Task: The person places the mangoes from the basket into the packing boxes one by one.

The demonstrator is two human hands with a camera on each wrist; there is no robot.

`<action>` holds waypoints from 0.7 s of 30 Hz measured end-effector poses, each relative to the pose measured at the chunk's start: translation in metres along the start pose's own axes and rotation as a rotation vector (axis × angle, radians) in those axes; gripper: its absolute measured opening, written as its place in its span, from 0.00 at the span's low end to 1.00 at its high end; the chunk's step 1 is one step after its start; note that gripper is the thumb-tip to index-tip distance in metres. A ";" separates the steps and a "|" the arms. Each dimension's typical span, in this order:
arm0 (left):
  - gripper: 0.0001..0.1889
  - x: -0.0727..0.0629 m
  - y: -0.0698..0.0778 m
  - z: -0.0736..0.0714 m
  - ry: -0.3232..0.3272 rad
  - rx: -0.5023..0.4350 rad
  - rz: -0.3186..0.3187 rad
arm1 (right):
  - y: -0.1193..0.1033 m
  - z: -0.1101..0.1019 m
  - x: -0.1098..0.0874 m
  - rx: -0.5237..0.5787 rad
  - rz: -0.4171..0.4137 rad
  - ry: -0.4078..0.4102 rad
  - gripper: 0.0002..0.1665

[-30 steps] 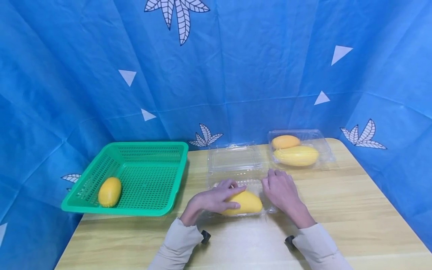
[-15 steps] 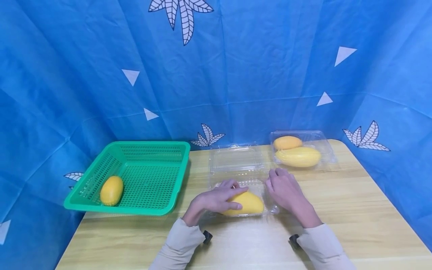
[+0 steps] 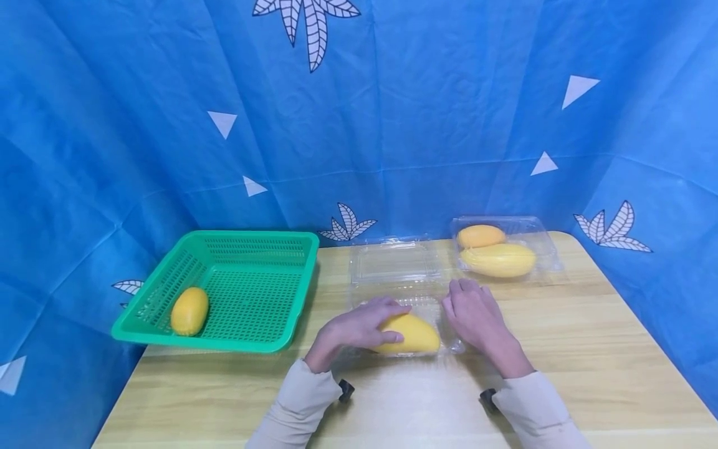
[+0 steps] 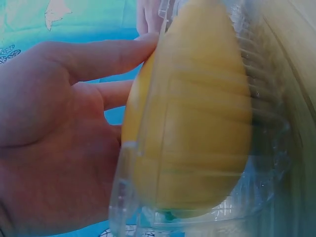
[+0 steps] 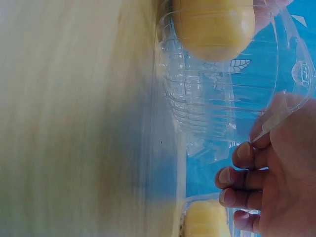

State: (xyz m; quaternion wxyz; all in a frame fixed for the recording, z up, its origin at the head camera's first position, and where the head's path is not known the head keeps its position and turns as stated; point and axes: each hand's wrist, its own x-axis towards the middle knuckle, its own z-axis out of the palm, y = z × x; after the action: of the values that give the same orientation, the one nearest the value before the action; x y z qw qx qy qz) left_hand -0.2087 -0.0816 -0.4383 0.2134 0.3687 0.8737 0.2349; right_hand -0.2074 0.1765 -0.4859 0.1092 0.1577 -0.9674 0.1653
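In the head view a yellow mango [image 3: 415, 333] lies in the near half of a clear plastic clamshell box [image 3: 395, 262], whose lid is folded back. My left hand [image 3: 364, 324] holds the mango from the left, its thumb and fingers spread over the top. The left wrist view shows the mango [image 4: 197, 108] through the box wall, with the thumb at its side. At the box's right rim, my right hand [image 3: 475, 312] is curled. In the right wrist view its thumb and forefinger pinch the plastic edge, and the right hand [image 5: 291, 168] shows its other fingers curled.
A green perforated basket [image 3: 303, 293] stands on the left with one orange-yellow oval fruit [image 3: 189, 310] inside. At the back right, another clear box [image 3: 533, 234] holds an orange fruit [image 3: 480, 236] and a longer yellow fruit [image 3: 499, 260]. A blue curtain [image 3: 359, 125] hangs behind the table [image 3: 589, 349].
The whole head view has shifted slightly. Both hands keep their places at the mango and the box rim; the left fingers have moved a little over the mango.
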 end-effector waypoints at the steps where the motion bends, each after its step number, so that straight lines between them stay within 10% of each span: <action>1: 0.31 -0.002 0.000 -0.001 0.001 -0.001 0.003 | -0.001 0.000 0.001 -0.002 -0.002 0.002 0.12; 13: 0.30 -0.038 0.000 -0.028 0.057 -0.083 0.045 | -0.007 0.006 0.005 0.039 -0.010 -0.028 0.12; 21: 0.25 -0.055 0.017 -0.061 0.248 -0.015 0.091 | 0.001 -0.002 0.000 0.050 0.002 -0.010 0.13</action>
State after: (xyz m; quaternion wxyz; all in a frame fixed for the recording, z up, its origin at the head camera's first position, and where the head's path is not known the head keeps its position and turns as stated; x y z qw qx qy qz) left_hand -0.1978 -0.1272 -0.3685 0.0955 0.3743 0.8741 0.2944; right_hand -0.2074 0.1779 -0.4838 0.1001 0.1604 -0.9637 0.1886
